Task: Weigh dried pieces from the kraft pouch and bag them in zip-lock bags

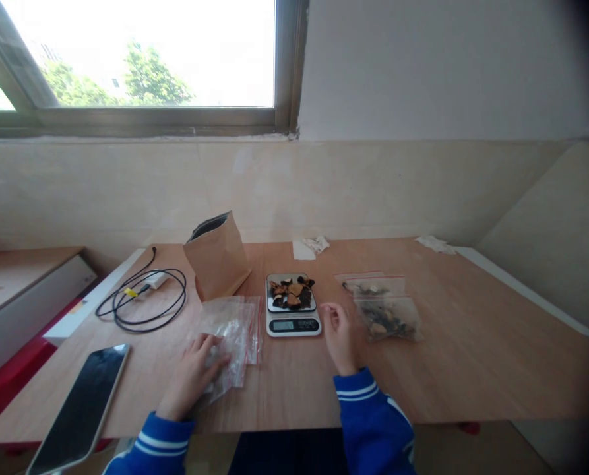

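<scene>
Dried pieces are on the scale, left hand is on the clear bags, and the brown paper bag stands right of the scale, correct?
Not quite: the head view shows the brown paper bag standing left of the scale, not right. The rest holds.

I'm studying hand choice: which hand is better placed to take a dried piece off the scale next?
Probably the right hand: it is just beside the scale and its dried pieces, holding nothing visible. The left hand lies farther off, on the clear bags.
</scene>
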`<state>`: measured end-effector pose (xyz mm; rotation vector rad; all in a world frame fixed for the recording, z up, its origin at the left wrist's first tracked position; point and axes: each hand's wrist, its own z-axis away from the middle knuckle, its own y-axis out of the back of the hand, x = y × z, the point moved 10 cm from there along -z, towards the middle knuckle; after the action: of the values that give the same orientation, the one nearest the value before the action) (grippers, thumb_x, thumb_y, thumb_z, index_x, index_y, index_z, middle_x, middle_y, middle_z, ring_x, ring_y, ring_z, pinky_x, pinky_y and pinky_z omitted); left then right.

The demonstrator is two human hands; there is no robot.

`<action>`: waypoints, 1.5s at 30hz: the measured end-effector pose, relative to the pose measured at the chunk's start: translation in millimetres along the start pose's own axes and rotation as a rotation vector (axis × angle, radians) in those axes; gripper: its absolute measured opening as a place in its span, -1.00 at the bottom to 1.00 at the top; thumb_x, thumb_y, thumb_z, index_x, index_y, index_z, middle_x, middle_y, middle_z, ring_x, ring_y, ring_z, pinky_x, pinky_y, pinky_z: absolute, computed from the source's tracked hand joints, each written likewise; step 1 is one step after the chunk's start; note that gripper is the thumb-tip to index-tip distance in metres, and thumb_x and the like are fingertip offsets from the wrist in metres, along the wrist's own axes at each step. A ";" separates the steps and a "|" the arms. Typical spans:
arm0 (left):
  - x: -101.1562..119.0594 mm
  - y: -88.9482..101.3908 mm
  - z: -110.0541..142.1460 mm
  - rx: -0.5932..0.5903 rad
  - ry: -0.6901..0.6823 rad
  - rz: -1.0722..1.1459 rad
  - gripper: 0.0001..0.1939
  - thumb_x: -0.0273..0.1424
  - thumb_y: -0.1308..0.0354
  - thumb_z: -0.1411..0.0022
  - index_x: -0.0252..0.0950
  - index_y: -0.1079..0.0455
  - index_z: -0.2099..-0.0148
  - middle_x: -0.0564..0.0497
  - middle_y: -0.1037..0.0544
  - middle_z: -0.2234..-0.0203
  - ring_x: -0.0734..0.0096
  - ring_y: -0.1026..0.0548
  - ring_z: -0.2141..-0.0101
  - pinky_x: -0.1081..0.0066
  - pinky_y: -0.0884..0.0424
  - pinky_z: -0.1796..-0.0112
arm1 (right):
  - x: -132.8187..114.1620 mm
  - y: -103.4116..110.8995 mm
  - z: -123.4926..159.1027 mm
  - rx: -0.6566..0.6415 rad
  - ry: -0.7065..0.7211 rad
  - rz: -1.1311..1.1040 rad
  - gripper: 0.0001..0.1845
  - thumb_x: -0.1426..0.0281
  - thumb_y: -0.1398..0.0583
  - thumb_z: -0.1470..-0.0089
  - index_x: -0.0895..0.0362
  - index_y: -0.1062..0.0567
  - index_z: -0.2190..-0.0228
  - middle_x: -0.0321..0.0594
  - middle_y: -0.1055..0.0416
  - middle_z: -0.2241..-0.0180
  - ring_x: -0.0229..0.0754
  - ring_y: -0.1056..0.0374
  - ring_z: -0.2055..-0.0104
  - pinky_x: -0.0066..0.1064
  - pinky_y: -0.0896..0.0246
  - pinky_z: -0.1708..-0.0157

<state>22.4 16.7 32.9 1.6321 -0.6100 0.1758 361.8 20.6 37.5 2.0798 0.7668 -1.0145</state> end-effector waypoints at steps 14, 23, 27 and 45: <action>141.8 36.0 1.2 0.254 -0.476 0.174 -0.49 -0.23 -0.08 -0.21 -0.11 -0.19 -0.20 -0.10 -0.47 0.14 0.22 -0.44 0.13 0.25 -0.40 0.14 | -122.0 -55.9 79.7 -0.635 -0.103 -0.465 -0.67 0.17 0.03 -0.21 0.10 -0.39 0.36 -0.29 -0.38 0.45 -0.24 -0.30 0.41 -0.45 -0.17 0.38; 162.3 39.4 5.8 0.308 -0.558 0.249 -0.59 -0.30 -0.05 -0.25 -0.14 -0.29 -0.14 -0.08 -0.53 0.25 0.30 -0.48 0.26 0.34 -0.42 0.25 | -111.8 -34.1 65.3 -0.506 -0.083 -0.487 -0.68 0.18 -0.02 -0.19 0.11 -0.43 0.40 -0.28 -0.38 0.46 -0.23 -0.30 0.38 -0.46 -0.20 0.35; 134.0 71.3 7.4 0.540 -0.370 0.383 -0.71 -0.44 -0.01 -0.27 -0.16 -0.42 0.00 -0.03 -0.51 0.35 0.38 -0.46 0.33 0.41 -0.40 0.32 | -85.5 -18.8 54.1 -0.335 -0.165 -0.399 -0.64 0.13 -0.04 -0.16 0.11 -0.39 0.49 -0.31 -0.35 0.54 -0.25 -0.27 0.47 -0.47 -0.16 0.42; 54.0 18.6 -58.0 0.876 0.044 0.684 -0.63 -0.16 0.19 -0.30 -0.32 -0.29 0.19 -0.18 -0.40 0.20 0.19 -0.39 0.12 0.08 -0.28 0.04 | -42.5 -23.1 -43.2 -0.178 0.316 0.225 -0.63 0.30 0.00 -0.17 0.10 -0.39 0.03 -0.04 -0.33 0.00 -0.06 -0.18 -0.12 -0.14 -0.08 -0.09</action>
<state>72.6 56.2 83.4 2.1651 -1.1415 1.1010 340.8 59.3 85.1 2.1362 0.7258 -0.4835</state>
